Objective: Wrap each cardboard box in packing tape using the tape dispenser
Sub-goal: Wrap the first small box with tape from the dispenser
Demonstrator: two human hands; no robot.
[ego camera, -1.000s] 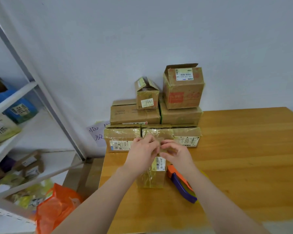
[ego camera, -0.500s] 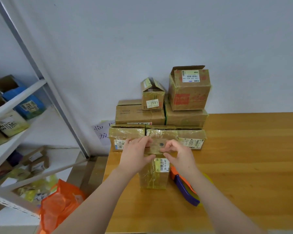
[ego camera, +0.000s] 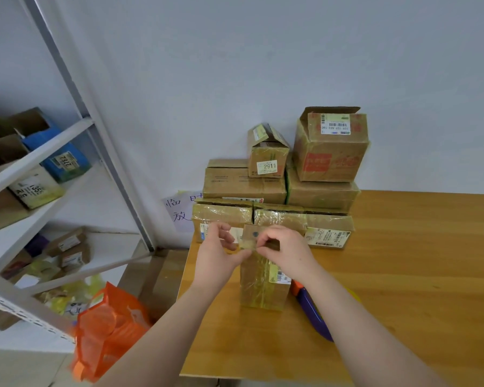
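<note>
Left hand (ego camera: 220,254) and right hand (ego camera: 287,248) pinch the top of the box (ego camera: 263,287) standing between them.

We read "2911" on the small stacked box (ego camera: 267,156), "2762" on the blue carton (ego camera: 60,156), "1355" on the pale package (ego camera: 35,189), and handwritten "临" and "放" on the wall note (ego camera: 179,215).

We observe a plain white wall (ego camera: 235,65) beyond our left hand (ego camera: 218,255), a wooden table (ego camera: 417,261) beneath it, and a grey metal shelving rack (ego camera: 73,85) to its left.
</note>
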